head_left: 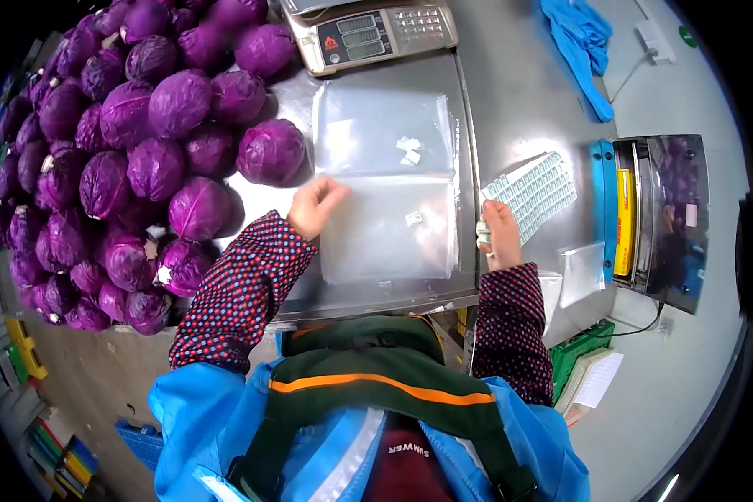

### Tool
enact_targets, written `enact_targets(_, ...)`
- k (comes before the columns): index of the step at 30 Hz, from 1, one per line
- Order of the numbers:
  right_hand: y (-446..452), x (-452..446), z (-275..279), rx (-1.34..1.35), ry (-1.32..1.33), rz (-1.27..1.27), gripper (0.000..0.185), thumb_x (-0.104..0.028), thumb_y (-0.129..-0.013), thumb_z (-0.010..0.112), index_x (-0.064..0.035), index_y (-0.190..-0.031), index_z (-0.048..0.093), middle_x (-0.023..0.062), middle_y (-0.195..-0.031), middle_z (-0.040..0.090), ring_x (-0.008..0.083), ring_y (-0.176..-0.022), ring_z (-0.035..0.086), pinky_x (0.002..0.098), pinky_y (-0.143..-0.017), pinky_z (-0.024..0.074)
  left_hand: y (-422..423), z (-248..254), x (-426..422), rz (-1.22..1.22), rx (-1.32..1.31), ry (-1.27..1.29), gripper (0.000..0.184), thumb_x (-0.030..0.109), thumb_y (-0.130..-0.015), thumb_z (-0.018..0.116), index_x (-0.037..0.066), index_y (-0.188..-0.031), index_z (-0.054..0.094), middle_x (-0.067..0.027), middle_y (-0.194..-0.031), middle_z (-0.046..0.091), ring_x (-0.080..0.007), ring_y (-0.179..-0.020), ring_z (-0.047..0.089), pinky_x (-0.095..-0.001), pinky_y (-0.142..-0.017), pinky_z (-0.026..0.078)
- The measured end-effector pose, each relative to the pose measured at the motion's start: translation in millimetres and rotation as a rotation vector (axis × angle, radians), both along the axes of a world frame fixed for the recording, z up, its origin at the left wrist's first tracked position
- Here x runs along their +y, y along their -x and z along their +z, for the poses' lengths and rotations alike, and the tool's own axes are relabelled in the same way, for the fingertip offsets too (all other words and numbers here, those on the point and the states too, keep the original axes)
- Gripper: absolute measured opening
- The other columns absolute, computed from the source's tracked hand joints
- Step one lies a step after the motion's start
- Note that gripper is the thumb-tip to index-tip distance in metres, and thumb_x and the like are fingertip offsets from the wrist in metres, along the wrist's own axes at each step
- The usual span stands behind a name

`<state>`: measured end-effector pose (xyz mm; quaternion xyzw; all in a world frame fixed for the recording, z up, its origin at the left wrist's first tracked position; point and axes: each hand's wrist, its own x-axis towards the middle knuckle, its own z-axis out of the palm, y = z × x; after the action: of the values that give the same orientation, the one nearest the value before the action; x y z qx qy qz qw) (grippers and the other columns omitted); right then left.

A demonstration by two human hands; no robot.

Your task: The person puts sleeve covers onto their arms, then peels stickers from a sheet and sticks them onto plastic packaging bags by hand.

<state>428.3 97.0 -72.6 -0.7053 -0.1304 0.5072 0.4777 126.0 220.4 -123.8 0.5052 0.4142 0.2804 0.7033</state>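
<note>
Two stacks of clear plastic bags lie on the metal table, an upper stack (pixel 376 125) and a lower stack (pixel 385 243). Small white-green stickers (pixel 409 151) are on the upper stack, and a single sticker (pixel 414 218) is on the lower one. My left hand (pixel 314 207) is over the left edge of the bags with its fingers pressed together; what they pinch, if anything, is hidden. On the right, my right hand (pixel 501 234) pinches the lower left edge of a sheet of stickers (pixel 537 194), which has many small printed labels in rows.
A large heap of purple cabbages (pixel 125 159) fills the left side. A digital scale (pixel 376 35) stands at the back. To the right are a blue cloth (pixel 579 46), a box-shaped device with a blue edge (pixel 665 217) and more clear bags (pixel 581 274). A green crate (pixel 577 351) sits below.
</note>
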Motion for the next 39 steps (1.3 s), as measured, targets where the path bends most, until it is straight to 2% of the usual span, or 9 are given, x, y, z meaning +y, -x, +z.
enact_targets(4, 34.0, 7.8, -7.3, 0.018, 0.004, 0.110, 0.027, -0.020, -0.081, 0.061, -0.0091, -0.103, 0.049, -0.0018, -0.085, 0.053, 0.0047, -0.074, 0.048, 0.0198, -0.049, 0.0353, -2.1, -20.7, -35.7, -0.386, 0.451, -1.110, 0.028, 0.028, -0.069, 0.070, 0.012, -0.090, 0.062, -0.0035, -0.089, 0.056, -0.0242, -0.089, 0.049, -0.0404, -0.079, 0.036)
enact_targets(12, 35.7, -7.4, 48.4, 0.246, -0.223, 0.157, 0.017, -0.003, -0.081, 0.058, -0.0049, -0.097, 0.050, 0.0004, -0.080, 0.054, 0.0020, -0.051, 0.040, 0.0167, -0.043, 0.0301, -8.2, -34.5, -1.6, -0.256, 0.147, 0.095, 0.018, 0.015, -0.083, 0.061, 0.000, -0.093, 0.064, -0.0064, -0.088, 0.065, -0.0098, -0.082, 0.058, -0.0265, -0.075, 0.047)
enact_targets(16, 48.1, 10.4, 7.6, -0.141, -0.058, 0.309, 0.016, -0.009, -0.079, 0.062, -0.0046, -0.093, 0.055, 0.0041, -0.087, 0.059, 0.0099, -0.068, 0.053, 0.0216, -0.056, 0.0422, -3.3, 40.7, -3.8, 0.379, 0.303, -0.826, 0.010, 0.007, -0.080, 0.061, 0.003, -0.089, 0.060, -0.0063, -0.081, 0.060, -0.0165, -0.075, 0.056, -0.0285, -0.074, 0.045)
enact_targets(20, 60.0, 25.5, -82.3, -0.532, 0.113, 0.580, 0.024, -0.010, -0.074, 0.066, -0.0029, -0.094, 0.057, 0.0096, -0.089, 0.060, 0.0160, -0.079, 0.057, 0.0295, -0.067, 0.0463, 15.1, -27.8, -40.4, -0.436, 0.443, -1.202, 0.022, 0.025, -0.073, 0.068, 0.007, -0.084, 0.061, -0.0091, -0.076, 0.059, -0.0256, -0.076, 0.056, -0.0381, -0.075, 0.043)
enact_targets(26, 31.9, 24.4, 16.2, -0.258, -0.156, 0.225, 0.019, -0.006, -0.076, 0.064, -0.0047, -0.091, 0.054, 0.0045, -0.084, 0.056, 0.0123, -0.078, 0.056, 0.0242, -0.069, 0.0457, 10.5, -23.3, -10.1, -0.065, 0.120, 0.226, 0.018, 0.019, -0.081, 0.062, 0.003, -0.088, 0.063, -0.0057, -0.074, 0.061, -0.0199, -0.076, 0.055, -0.0282, -0.070, 0.045)
enact_targets(28, 35.6, 22.1, 43.5, -0.042, -0.243, 0.233, 0.019, -0.006, -0.078, 0.062, -0.0062, -0.095, 0.053, 0.0016, -0.084, 0.056, 0.0077, -0.076, 0.054, 0.0218, -0.067, 0.0449, 6.4, 40.1, -6.0, 0.509, 0.300, -0.649, 0.019, 0.016, -0.084, 0.058, 0.002, -0.096, 0.061, -0.0077, -0.084, 0.060, -0.0170, -0.075, 0.055, -0.0251, -0.069, 0.044)
enact_targets(32, 43.4, 26.1, -76.4, -0.192, -0.062, 0.611, 0.029, -0.007, -0.074, 0.065, -0.0041, -0.100, 0.053, 0.0011, -0.085, 0.056, 0.0094, -0.071, 0.053, 0.0251, -0.064, 0.0459, 23.1, -14.3, -40.8, -0.416, 0.541, -1.187, 0.035, 0.031, -0.075, 0.067, 0.006, -0.098, 0.058, -0.0074, -0.083, 0.057, -0.0179, -0.085, 0.053, -0.0344, -0.078, 0.042)
enact_targets(35, 44.5, 25.6, -78.7, -1.254, -0.329, 0.835, 0.029, -0.006, -0.074, 0.065, -0.0039, -0.101, 0.053, 0.0012, -0.085, 0.057, 0.0112, -0.071, 0.053, 0.0258, -0.063, 0.0458, 22.7, -38.2, -35.6, -0.614, 0.590, -1.063, 0.034, 0.038, -0.074, 0.066, 0.009, -0.091, 0.063, -0.0063, -0.082, 0.057, -0.0191, -0.087, 0.053, -0.0371, -0.079, 0.042)
enact_targets(39, 29.6, 28.8, 11.6, -0.405, -0.064, 0.454, 0.028, -0.004, -0.072, 0.067, -0.0017, -0.097, 0.054, 0.0017, -0.085, 0.058, 0.0120, -0.074, 0.055, 0.0250, -0.063, 0.0458, 14.8, -22.9, -6.9, -0.159, 0.318, -0.190, 0.017, 0.022, -0.081, 0.059, 0.006, -0.086, 0.063, -0.0077, -0.081, 0.057, -0.0234, -0.080, 0.054, -0.0324, -0.074, 0.043)
